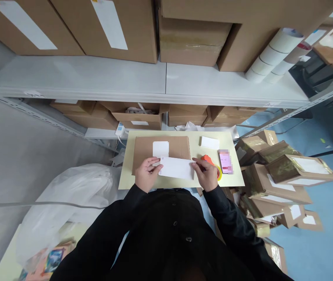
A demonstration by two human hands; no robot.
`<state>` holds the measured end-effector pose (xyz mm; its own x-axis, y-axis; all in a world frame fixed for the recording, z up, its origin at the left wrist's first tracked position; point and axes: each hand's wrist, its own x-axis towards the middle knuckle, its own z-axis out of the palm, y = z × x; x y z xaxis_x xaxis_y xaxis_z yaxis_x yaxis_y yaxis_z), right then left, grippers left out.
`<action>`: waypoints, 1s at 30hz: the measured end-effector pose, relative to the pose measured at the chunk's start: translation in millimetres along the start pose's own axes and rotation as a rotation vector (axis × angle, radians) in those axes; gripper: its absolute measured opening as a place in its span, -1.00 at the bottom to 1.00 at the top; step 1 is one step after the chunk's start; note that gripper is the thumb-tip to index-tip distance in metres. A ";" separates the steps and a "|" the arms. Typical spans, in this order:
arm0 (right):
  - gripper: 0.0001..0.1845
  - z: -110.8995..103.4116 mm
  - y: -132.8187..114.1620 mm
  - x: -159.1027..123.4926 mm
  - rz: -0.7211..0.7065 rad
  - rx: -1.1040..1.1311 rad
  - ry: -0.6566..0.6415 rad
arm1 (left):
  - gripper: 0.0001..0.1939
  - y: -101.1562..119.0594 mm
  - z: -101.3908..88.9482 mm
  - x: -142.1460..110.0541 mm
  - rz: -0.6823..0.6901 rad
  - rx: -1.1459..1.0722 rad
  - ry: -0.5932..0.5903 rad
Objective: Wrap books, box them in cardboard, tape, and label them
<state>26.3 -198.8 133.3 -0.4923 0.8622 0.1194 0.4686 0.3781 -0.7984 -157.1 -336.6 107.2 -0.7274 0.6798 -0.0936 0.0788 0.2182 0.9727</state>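
Observation:
Between my two hands is a long white paper label (177, 168) with small dark marks at its left end. My left hand (148, 172) pinches that left end. At the opposite end, my right hand (205, 171) grips the label between thumb and fingers. Beneath and behind it lies a brown cardboard box (143, 147), which carries another white label (161, 148) on its top. An orange tape dispenser (207, 158) with yellow tape sits close by my right hand, partly hidden by it.
On the pale table (197, 137) are a stack of white labels (210, 143) and a lit phone (225, 161). A shelf (119, 78) with boxes rises behind. Taped cartons (280, 183) are piled at right; white plastic sheeting (75, 187) hangs at left.

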 end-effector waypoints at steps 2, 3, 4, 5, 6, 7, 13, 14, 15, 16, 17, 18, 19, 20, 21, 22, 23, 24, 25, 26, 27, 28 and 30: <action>-0.62 0.2 3.1 3.7 0.018 0.037 -0.016 | -0.61 -0.7 1.4 -1.6 0.003 0.025 0.005; -0.59 0.6 4.7 5.5 0.029 0.058 -0.024 | -0.62 -1.3 2.0 -2.4 0.001 0.030 0.005; -0.58 1.2 6.3 7.2 0.039 0.077 -0.033 | -0.62 -2.0 2.5 -3.0 -0.005 0.031 0.005; -0.57 1.9 7.8 8.9 0.045 0.093 -0.045 | -0.62 -2.7 3.1 -3.5 -0.010 0.029 0.004; -0.59 2.6 9.2 10.5 0.048 0.108 -0.056 | -0.61 -3.5 3.7 -3.7 -0.014 0.024 0.003; -0.61 3.2 10.6 11.9 0.048 0.121 -0.062 | -0.61 -4.2 4.2 -3.7 -0.015 0.014 0.002; -0.70 0.9 21.3 18.4 0.067 0.205 -0.032 | -0.61 -7.2 1.6 1.2 -0.030 -0.016 0.006; -0.70 -0.6 23.7 18.9 0.068 0.213 -0.051 | -0.62 -7.1 0.3 1.7 -0.044 -0.008 -0.019; -0.70 -2.2 25.9 19.1 0.065 0.218 -0.078 | -0.62 -6.9 -0.8 1.9 -0.058 -0.006 -0.058; -0.70 -3.8 27.8 19.1 0.060 0.220 -0.107 | -0.62 -6.4 -1.5 1.6 -0.072 -0.014 -0.107; -0.70 -5.3 29.4 18.8 0.054 0.220 -0.131 | -0.62 -5.8 -1.5 1.1 -0.083 -0.030 -0.159; -0.70 -6.4 30.7 18.3 0.050 0.220 -0.148 | -0.62 -5.1 -0.9 0.5 -0.094 -0.048 -0.207; -0.70 -7.3 31.5 17.7 0.048 0.221 -0.156 | -0.62 -4.4 0.3 -0.2 -0.102 -0.061 -0.243; -0.70 -7.8 32.0 17.0 0.048 0.222 -0.156 | -0.65 -3.9 2.0 -0.7 -0.107 -0.061 -0.265; -0.70 -8.0 32.2 16.3 0.048 0.223 -0.156 | -0.70 -3.6 3.7 -0.8 -0.110 -0.046 -0.274; -0.70 -7.9 32.1 15.6 0.048 0.223 -0.157 | -0.75 -3.5 5.3 -0.6 -0.107 -0.020 -0.275; -0.70 -7.5 31.9 15.1 0.049 0.220 -0.161 | -0.78 -3.7 6.4 -0.1 -0.099 0.011 -0.271; -0.71 -7.1 31.6 14.8 0.049 0.213 -0.166 | -0.80 -4.0 6.8 0.6 -0.087 0.040 -0.265; -0.71 -6.5 31.0 14.7 0.048 0.200 -0.174 | -0.81 -4.3 6.5 1.4 -0.073 0.065 -0.259; -0.72 -5.9 30.4 14.9 0.046 0.182 -0.182 | -0.81 -4.5 5.6 2.0 -0.062 0.086 -0.255; -0.73 -5.3 29.6 15.3 0.043 0.162 -0.189 | -0.82 -4.6 4.1 2.1 -0.055 0.103 -0.253; -0.73 -4.7 28.6 16.2 0.037 0.140 -0.195 | -0.83 -4.7 2.4 1.5 -0.055 0.118 -0.262; -0.74 -3.8 26.0 18.8 0.014 0.104 -0.208 | -0.84 -5.1 -0.9 -2.0 -0.078 0.134 -0.319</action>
<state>32.0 -171.5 117.0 -0.6319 0.7750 -0.0079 0.4039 0.3206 -0.8568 -156.6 -339.7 102.6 -0.4872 0.8371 -0.2488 0.1356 0.3540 0.9254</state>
